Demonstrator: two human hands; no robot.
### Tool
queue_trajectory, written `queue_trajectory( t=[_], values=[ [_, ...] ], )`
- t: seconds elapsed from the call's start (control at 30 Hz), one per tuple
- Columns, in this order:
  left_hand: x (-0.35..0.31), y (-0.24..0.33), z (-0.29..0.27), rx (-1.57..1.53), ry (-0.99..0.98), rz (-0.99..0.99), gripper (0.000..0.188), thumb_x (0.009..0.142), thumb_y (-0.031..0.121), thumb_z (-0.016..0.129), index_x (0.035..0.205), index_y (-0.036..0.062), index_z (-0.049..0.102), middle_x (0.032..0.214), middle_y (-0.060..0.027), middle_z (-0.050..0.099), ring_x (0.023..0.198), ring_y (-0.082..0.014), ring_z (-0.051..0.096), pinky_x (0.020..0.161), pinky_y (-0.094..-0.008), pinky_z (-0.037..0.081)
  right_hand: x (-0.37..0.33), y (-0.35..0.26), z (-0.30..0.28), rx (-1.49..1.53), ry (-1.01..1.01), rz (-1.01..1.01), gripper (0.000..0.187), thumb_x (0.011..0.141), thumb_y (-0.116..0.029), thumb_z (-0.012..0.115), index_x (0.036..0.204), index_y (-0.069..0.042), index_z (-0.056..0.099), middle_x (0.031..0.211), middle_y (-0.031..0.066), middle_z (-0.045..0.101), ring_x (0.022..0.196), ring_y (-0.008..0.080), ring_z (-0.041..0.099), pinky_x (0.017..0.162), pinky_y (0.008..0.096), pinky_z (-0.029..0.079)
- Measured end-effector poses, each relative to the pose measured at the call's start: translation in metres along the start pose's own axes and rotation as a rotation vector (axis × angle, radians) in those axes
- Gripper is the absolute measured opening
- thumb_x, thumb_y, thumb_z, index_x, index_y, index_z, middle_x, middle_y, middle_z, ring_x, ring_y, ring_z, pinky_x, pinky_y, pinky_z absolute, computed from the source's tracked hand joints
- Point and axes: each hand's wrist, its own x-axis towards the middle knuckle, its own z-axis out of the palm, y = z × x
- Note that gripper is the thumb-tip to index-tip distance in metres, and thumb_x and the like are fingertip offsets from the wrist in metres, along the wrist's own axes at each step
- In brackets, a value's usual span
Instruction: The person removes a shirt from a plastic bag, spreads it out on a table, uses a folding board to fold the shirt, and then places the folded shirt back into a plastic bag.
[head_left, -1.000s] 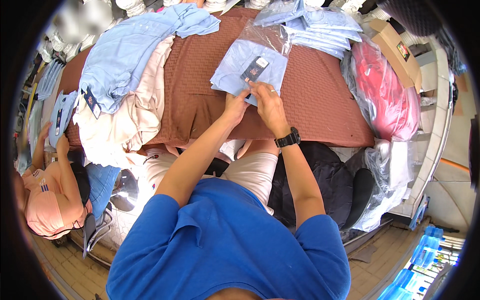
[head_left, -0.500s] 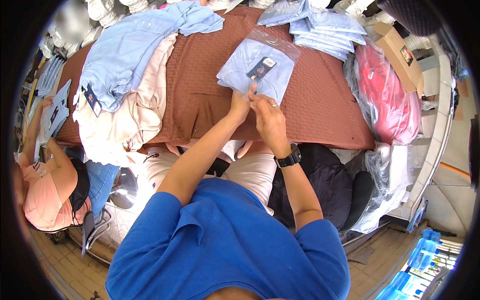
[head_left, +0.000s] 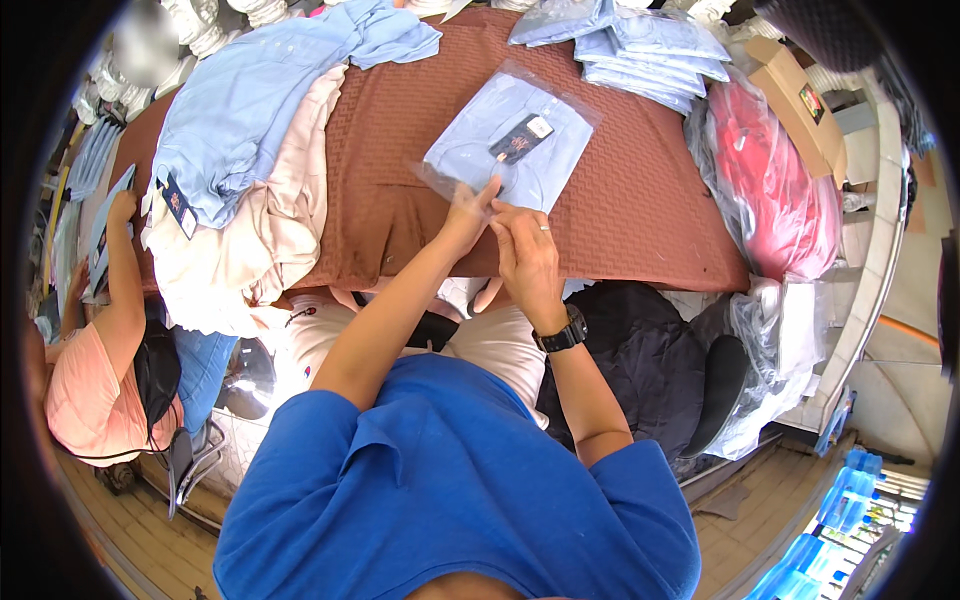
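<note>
My left hand [head_left: 468,216] pinching a bagged blue shirt [head_left: 488,116], upper middle, right hand [head_left: 528,258] bunched, its hold hard to see

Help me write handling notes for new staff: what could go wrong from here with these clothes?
The ring on the right hand, close to the near edge of the clear plastic bag, might snag and tear it.

Pressure from the left hand at that edge could crease the folded light-blue shirt inside.

The cream garments hang past the brown tablecloth; a tug might drag them down, perhaps with the loose light-blue garments on top.
</note>
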Motion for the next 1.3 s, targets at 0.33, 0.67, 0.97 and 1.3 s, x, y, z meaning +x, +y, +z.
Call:
queue_trajectory(
  t=[0.33,0.67,0.97,1.3],
  values=[
    [-0.007,0.02,-0.009,-0.093,-0.289,0.039,0.053,0.097,0.019,0.068,0.137,0.003,0.037,0.124,-0.0096,0.052,0.109,-0.0179,0.057,0.091,-0.0344,0.051,-0.006,-0.03,0.014,0.014,-0.038,-0.064,0.011,0.087,0.001,0.067,0.097,0.0,0.063,0.107,0.0104,0.071,0.092,0.0311,0.061,0.08,0.0392,0.052],
    [0.047,0.05,0.009,0.062,-0.258,0.401,0.048,0.101,0.008,0.053,0.144,-0.0017,0.036,0.141,-0.025,0.047,0.131,-0.037,0.051,0.107,-0.0427,0.045,0.034,-0.057,0.02,0.073,0.127,-0.126,0.02,0.086,0.003,0.064,0.107,0.001,0.064,0.107,0.0133,0.066,0.092,0.0314,0.06,0.079,0.0396,0.051],
    [0.03,0.126,0.044,1.462,-0.552,1.064,0.08,0.083,-0.009,0.051,0.157,0.0149,0.032,0.16,-0.0187,0.032,0.139,-0.0453,0.042,0.114,-0.053,0.039,-0.009,-0.06,0.049,0.752,0.392,0.482,0.018,0.099,-0.004,0.06,0.117,-0.001,0.059,0.107,0.01,0.057,0.092,0.0188,0.058,0.083,0.0324,0.049],
    [-0.028,0.025,-0.014,1.881,-0.579,0.756,0.078,0.092,0.025,0.066,0.16,0.0292,0.028,0.169,-0.0037,0.015,0.153,-0.042,0.013,0.118,-0.0689,0.017,-0.088,-0.061,0.004,0.8,-0.631,0.506,0.012,0.094,-0.009,0.066,0.104,-0.002,0.069,0.094,0.0109,0.069,0.083,0.0185,0.065,0.07,0.0313,0.052]
  ],
)
